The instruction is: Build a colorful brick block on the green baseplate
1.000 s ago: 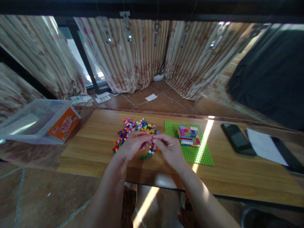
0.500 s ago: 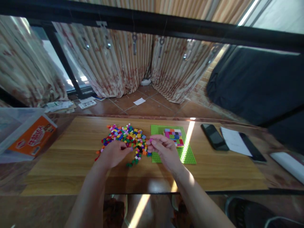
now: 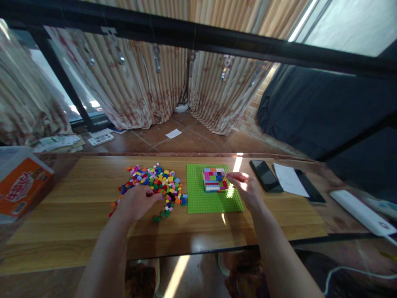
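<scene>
A heap of small coloured bricks (image 3: 155,184) lies on the wooden table (image 3: 77,215). My left hand (image 3: 136,201) rests at the heap's near edge, fingers curled down onto the bricks. To the right lies a green baseplate (image 3: 211,198) with a low multicoloured block build (image 3: 214,179) at its far end. My right hand (image 3: 246,188) is at the build's right side, fingertips pinched together against it; whatever they hold is too small to make out.
A black phone (image 3: 265,176), a white sheet of paper (image 3: 290,180) and another dark device lie to the right. A white elongated device (image 3: 361,211) sits at the far right. An orange-labelled clear box (image 3: 21,186) stands at the left edge.
My right hand moved right from the brick heap to the build on the baseplate. My left hand stayed at the heap. The view shifted rightward.
</scene>
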`<act>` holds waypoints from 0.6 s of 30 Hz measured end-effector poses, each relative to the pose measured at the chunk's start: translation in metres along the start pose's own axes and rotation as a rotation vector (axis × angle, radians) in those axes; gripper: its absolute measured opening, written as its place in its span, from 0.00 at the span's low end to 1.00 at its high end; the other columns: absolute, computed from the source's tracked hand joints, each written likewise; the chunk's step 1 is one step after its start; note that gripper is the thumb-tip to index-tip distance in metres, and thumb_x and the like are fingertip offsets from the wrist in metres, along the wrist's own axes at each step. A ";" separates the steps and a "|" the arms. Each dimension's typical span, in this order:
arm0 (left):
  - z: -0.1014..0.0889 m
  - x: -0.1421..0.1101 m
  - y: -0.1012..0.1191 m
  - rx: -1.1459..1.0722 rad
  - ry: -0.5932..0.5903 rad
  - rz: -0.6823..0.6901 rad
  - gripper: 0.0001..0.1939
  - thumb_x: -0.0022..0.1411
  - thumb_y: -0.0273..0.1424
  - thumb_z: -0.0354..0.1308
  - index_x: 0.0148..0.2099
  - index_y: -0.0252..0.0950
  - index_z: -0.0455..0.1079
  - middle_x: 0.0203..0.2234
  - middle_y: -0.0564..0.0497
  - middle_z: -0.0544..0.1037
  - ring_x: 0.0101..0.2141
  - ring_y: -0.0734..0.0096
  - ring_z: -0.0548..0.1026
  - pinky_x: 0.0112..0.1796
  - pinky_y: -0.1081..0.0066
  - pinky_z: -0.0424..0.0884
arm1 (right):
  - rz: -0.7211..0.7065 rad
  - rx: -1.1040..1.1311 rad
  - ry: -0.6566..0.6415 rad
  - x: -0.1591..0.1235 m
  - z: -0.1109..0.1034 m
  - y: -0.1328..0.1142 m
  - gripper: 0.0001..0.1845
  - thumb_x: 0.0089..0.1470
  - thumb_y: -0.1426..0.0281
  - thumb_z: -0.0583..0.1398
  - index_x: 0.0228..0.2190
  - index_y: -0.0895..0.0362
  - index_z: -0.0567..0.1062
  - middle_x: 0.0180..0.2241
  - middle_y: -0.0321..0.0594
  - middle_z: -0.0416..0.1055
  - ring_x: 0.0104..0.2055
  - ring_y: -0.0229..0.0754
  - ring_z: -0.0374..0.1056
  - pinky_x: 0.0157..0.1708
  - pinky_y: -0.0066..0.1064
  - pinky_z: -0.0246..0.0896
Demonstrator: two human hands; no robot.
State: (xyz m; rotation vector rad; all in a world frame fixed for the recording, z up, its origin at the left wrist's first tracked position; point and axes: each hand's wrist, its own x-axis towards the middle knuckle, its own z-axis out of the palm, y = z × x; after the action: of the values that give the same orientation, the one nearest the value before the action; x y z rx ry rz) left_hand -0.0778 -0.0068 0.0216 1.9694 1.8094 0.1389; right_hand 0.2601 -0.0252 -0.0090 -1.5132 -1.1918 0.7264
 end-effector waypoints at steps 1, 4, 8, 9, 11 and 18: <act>0.000 0.001 0.000 -0.006 0.007 0.000 0.20 0.57 0.44 0.54 0.21 0.37 0.71 0.16 0.51 0.70 0.23 0.68 0.66 0.27 0.71 0.52 | 0.012 0.015 -0.020 0.001 0.002 0.003 0.19 0.40 0.56 0.68 0.28 0.59 0.80 0.30 0.46 0.79 0.34 0.48 0.74 0.38 0.42 0.69; 0.002 0.004 -0.003 -0.021 0.014 -0.009 0.20 0.56 0.44 0.53 0.20 0.37 0.70 0.14 0.53 0.68 0.22 0.69 0.65 0.26 0.71 0.51 | 0.033 0.070 -0.035 0.004 0.010 0.013 0.19 0.40 0.56 0.68 0.28 0.58 0.79 0.30 0.46 0.79 0.34 0.48 0.75 0.37 0.42 0.70; 0.004 0.006 -0.005 -0.019 0.012 -0.003 0.19 0.56 0.45 0.53 0.21 0.37 0.71 0.14 0.53 0.68 0.22 0.69 0.65 0.26 0.71 0.51 | 0.024 0.116 -0.031 0.009 0.015 0.022 0.15 0.41 0.58 0.68 0.28 0.56 0.79 0.31 0.45 0.80 0.34 0.47 0.75 0.38 0.41 0.71; 0.004 0.006 -0.005 -0.017 0.010 -0.003 0.19 0.56 0.45 0.53 0.22 0.37 0.71 0.14 0.53 0.68 0.22 0.69 0.65 0.26 0.71 0.52 | 0.023 0.121 -0.033 0.009 0.015 0.023 0.15 0.41 0.58 0.68 0.28 0.56 0.80 0.31 0.45 0.80 0.35 0.47 0.75 0.38 0.41 0.71; 0.003 0.005 -0.004 -0.013 -0.001 -0.012 0.19 0.56 0.44 0.53 0.22 0.37 0.71 0.15 0.52 0.69 0.23 0.68 0.66 0.26 0.71 0.52 | 0.026 0.131 -0.037 0.009 0.015 0.023 0.15 0.41 0.60 0.68 0.29 0.57 0.80 0.31 0.44 0.80 0.35 0.47 0.75 0.38 0.41 0.71; 0.005 0.005 -0.006 0.000 0.007 0.010 0.20 0.56 0.46 0.53 0.22 0.37 0.70 0.17 0.52 0.70 0.24 0.68 0.67 0.26 0.70 0.52 | 0.061 0.138 -0.001 0.007 0.017 0.015 0.13 0.40 0.63 0.68 0.28 0.59 0.80 0.28 0.44 0.79 0.32 0.47 0.75 0.34 0.39 0.70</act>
State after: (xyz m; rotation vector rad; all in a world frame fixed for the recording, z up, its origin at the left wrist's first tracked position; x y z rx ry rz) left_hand -0.0809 -0.0027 0.0139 1.9803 1.8044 0.1489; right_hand 0.2525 -0.0124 -0.0273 -1.4392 -1.0774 0.8336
